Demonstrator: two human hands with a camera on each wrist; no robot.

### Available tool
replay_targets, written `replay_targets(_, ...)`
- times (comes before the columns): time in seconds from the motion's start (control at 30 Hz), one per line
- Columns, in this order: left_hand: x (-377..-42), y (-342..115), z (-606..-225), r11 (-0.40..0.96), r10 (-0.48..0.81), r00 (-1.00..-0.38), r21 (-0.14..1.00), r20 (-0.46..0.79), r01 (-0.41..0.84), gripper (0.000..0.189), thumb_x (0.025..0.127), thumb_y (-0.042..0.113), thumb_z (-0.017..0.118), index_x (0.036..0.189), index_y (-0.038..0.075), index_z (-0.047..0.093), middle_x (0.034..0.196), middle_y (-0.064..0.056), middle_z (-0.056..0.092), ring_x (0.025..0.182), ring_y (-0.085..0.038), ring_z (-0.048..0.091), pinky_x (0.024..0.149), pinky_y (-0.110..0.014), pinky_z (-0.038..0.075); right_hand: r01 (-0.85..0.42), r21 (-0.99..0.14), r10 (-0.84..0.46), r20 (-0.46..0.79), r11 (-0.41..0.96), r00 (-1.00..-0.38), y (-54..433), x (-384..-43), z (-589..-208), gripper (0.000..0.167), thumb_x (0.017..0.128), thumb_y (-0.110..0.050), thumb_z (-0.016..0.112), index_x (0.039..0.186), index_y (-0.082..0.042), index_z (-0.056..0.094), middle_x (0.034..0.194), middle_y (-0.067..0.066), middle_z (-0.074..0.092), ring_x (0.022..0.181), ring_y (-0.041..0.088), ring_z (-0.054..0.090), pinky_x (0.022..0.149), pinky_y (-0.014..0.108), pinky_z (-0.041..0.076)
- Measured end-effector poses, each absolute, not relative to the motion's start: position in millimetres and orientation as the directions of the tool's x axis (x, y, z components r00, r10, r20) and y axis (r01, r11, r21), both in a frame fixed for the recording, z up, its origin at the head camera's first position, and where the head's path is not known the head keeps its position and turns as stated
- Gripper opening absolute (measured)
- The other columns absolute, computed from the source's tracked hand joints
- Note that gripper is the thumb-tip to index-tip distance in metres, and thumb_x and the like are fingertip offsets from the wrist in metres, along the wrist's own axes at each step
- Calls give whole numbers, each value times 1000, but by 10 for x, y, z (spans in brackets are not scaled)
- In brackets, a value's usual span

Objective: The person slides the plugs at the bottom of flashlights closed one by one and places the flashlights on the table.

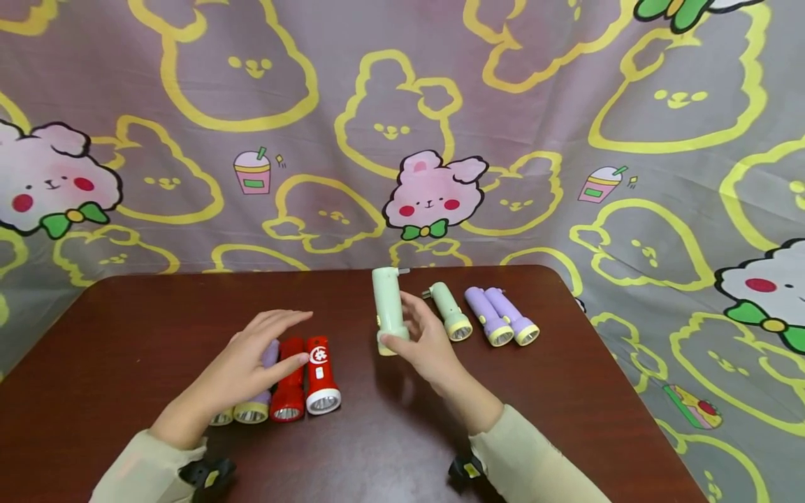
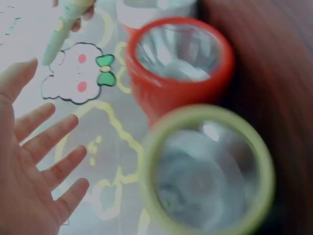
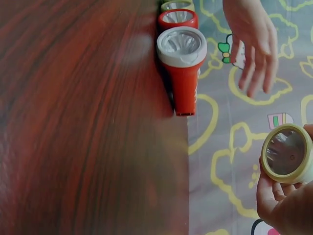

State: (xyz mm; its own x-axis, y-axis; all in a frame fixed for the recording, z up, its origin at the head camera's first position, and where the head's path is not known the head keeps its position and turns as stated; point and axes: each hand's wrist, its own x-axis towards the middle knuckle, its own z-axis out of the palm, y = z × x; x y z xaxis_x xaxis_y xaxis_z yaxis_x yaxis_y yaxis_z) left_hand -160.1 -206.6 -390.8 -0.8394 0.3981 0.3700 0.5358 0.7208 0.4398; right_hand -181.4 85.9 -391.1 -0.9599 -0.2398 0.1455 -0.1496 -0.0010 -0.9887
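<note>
My right hand [image 1: 432, 349] grips a light green flashlight [image 1: 388, 300] near its yellow-rimmed head, holding it upright with the lens end down. A plug sticks out sideways at its top. In the right wrist view its round lens [image 3: 286, 152] faces the camera. My left hand [image 1: 248, 360] hovers open over a row of flashlights, fingers spread. That row has a red flashlight with a white head [image 1: 322, 388], an all-red flashlight [image 1: 289, 391], a purple flashlight [image 1: 253, 411] and a pale-rimmed flashlight [image 1: 221, 419], the last two partly hidden by the left hand and wrist.
On the right of the brown table [image 1: 390, 461] lie another light green flashlight [image 1: 449, 311] and two purple flashlights [image 1: 484, 311] side by side. A patterned cloth [image 1: 314, 140] hangs behind the table's far edge.
</note>
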Motion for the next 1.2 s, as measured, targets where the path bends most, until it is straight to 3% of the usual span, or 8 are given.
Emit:
replay_targets(0.17, -1611, -1876, -3808, 680, 349, -828, 490, 438, 546, 58, 90, 28, 74, 143, 25, 52, 140, 0, 56, 132, -21, 47, 99, -54, 47, -191, -982, -262, 186, -7, -947, 821, -1752, -3907, 72, 83, 3, 71, 147, -4, 40, 130, 22, 58, 109, 25, 61, 88, 28, 52)
replay_targets(0.37, -1645, -1595, -3661, 606, 275, -796, 545, 539, 579, 54, 90, 19, 74, 140, 20, 55, 137, -2, 60, 128, -21, 52, 99, -52, 47, -204, -979, -260, 203, -24, -944, 779, -1679, -3879, 73, 82, 4, 71, 147, -4, 40, 129, 23, 58, 108, 24, 61, 88, 26, 52)
replay_targets(0.7, -1638, -1247, -3519, 508, 143, -834, 684, 533, 524, 50, 91, 20, 73, 138, 19, 56, 133, -1, 64, 121, -21, 58, 84, -43, 52, -173, -983, -261, 182, -55, -948, 744, -1572, -3851, 72, 84, 3, 70, 148, -9, 40, 130, 20, 57, 109, 22, 61, 87, 27, 54)
replay_targets(0.87, -1598, -1126, -3514, 492, 129, -839, 701, 528, 516, 53, 91, 22, 73, 140, 20, 54, 131, -3, 64, 119, -24, 59, 81, -42, 52, -171, -982, -276, 185, -75, -943, 714, -1522, -3826, 72, 84, 2, 70, 148, -10, 40, 129, 20, 57, 109, 22, 62, 86, 27, 55)
replay_targets(1.1, -1642, -1099, -3479, 492, 153, -821, 678, 551, 547, 56, 89, 20, 75, 141, 19, 54, 123, -3, 66, 109, -17, 61, 75, -33, 52, -191, -979, -304, 203, -70, -931, 683, -1491, -3817, 72, 83, 1, 71, 148, -9, 40, 129, 21, 57, 110, 22, 61, 88, 26, 54)
replay_targets(1.2, -1687, -1105, -3477, 463, 178, -813, 682, 554, 566, 54, 89, 18, 75, 140, 19, 55, 127, -3, 65, 113, -18, 61, 77, -32, 52, -207, -976, -321, 218, -67, -922, 670, -1489, -3820, 72, 83, 1, 71, 148, -9, 40, 128, 22, 57, 109, 20, 61, 88, 26, 54)
